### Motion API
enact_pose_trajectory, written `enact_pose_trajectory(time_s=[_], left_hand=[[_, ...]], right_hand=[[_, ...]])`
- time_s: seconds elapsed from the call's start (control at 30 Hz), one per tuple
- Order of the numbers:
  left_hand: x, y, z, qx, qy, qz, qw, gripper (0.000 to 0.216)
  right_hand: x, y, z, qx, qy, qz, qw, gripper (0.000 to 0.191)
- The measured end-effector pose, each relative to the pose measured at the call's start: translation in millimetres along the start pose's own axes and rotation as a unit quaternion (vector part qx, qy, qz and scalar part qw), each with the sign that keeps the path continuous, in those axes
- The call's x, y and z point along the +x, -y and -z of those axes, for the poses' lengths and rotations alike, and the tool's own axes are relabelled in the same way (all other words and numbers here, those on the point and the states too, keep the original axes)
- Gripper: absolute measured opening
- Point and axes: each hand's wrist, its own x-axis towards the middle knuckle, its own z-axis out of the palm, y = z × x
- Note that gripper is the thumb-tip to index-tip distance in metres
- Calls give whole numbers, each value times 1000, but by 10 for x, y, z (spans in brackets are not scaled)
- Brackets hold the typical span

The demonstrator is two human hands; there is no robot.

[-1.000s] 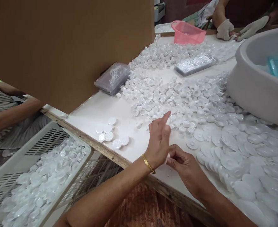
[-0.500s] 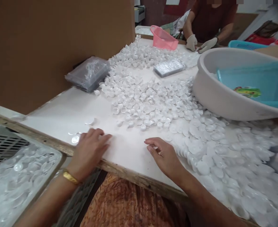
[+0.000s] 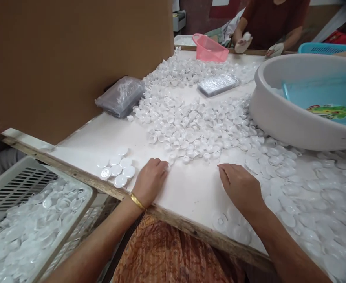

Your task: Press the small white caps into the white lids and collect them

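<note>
My left hand (image 3: pixel 152 179) rests over the white table (image 3: pixel 190 192), its fingers curled together at the near edge of a heap of small white cup-shaped pieces (image 3: pixel 187 125). One small white piece (image 3: pixel 172 158) lies close to its fingertips; what the fingers hold, if anything, is hidden. A loose group of glossy white discs (image 3: pixel 116 169) lies left of that hand. My right hand (image 3: pixel 240 186) is closed, fingers pressed together and pointing left, beside a spread of flat white discs (image 3: pixel 287 192). I cannot make out anything in its grip.
A white basket (image 3: pixel 92 192) of white pieces stands below the table edge at left. Plastic-wrapped packs (image 3: pixel 121 96), a pink scoop-shaped container (image 3: pixel 211 49) and a big grey tub (image 3: pixel 296 122) surround the heap. Across the table, a co-worker's gloved hand (image 3: pixel 243 43) holds something white.
My left hand has moved right, away from the discs at left, where several more now show. My right hand has closed and shifted right. The co-worker's hands have moved apart; the view has shifted.
</note>
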Motion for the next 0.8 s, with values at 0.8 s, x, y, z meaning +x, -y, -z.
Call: enact_pose_trajectory(time_s=[0.8], left_hand=[[48, -264, -64, -429, 148, 205, 867, 20]], right_hand=[[83, 697, -285, 510, 258, -294, 766, 10]])
